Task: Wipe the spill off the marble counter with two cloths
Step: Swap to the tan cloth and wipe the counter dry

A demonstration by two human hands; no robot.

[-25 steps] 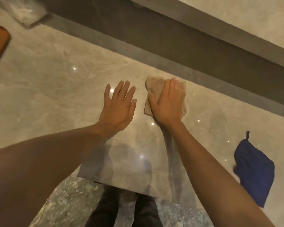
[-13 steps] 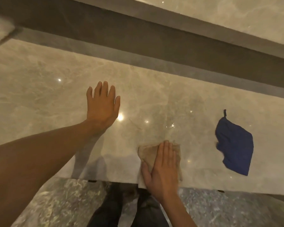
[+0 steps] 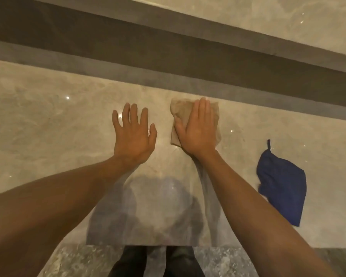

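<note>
Here our right hand [image 3: 198, 130] presses flat, fingers together, on the tan cloth [image 3: 181, 111], its length running away from us; left hand [image 3: 133, 136] lies splayed and empty on the tabletop [image 3: 48, 126]; blue cloth [image 3: 282, 186] lies apart at the right.

A crumpled tan cloth [image 3: 180, 114] lies far back on the marble counter [image 3: 48, 126], a blue cloth [image 3: 282, 184] well right.

The worktop [image 3: 48, 120] is smooth, shiny stone; the tan cloth [image 3: 181, 110] looks soft and crumpled; the blue cloth [image 3: 282, 186] looks soft and matt.
</note>
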